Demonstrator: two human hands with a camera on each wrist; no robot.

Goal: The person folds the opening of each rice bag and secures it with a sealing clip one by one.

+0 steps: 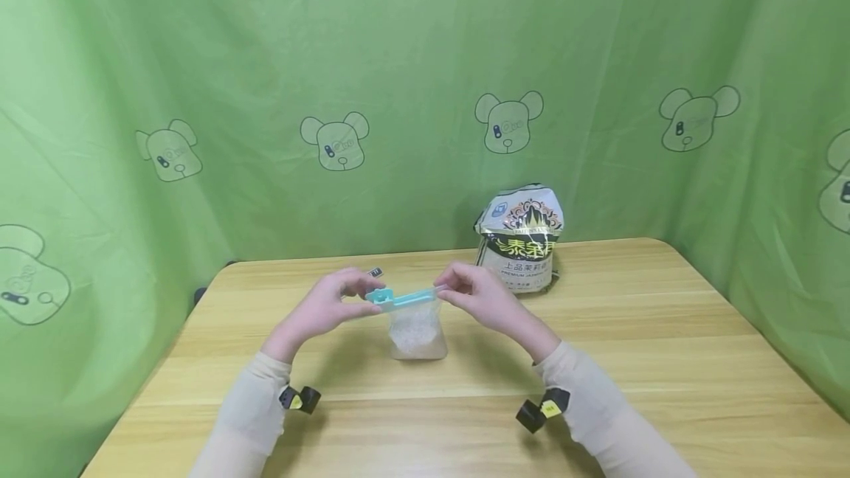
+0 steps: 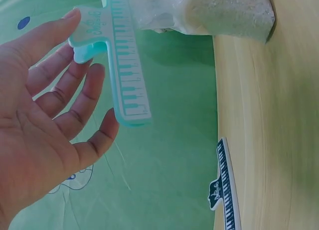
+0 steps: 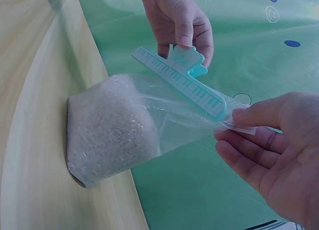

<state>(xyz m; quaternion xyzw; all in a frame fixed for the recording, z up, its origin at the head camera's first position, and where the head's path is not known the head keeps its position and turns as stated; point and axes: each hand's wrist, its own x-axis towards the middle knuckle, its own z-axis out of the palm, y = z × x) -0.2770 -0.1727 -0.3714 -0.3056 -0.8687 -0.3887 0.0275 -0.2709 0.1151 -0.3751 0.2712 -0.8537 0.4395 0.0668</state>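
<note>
A clear plastic bag of rice [image 1: 417, 330] stands on the wooden table between both hands. My left hand [image 1: 332, 299] pinches the handle of a turquoise clip [image 2: 130, 65] with a piano-key print. In the right wrist view the clip [image 3: 182, 83] lies across the upper part of the bag [image 3: 112, 130]; whether its jaws grip the plastic I cannot tell. With thumb and fingers, my right hand [image 3: 284, 150] pinches the bag's top corner beside the clip's end. The rice sits in the lower part of the bag.
A large printed rice sack [image 1: 521, 242] stands at the back right of the table [image 1: 637, 345]. Behind the left hand lies a black clip with piano keys [image 2: 227, 187]. A green curtain [image 1: 412, 35] hangs along the back and sides.
</note>
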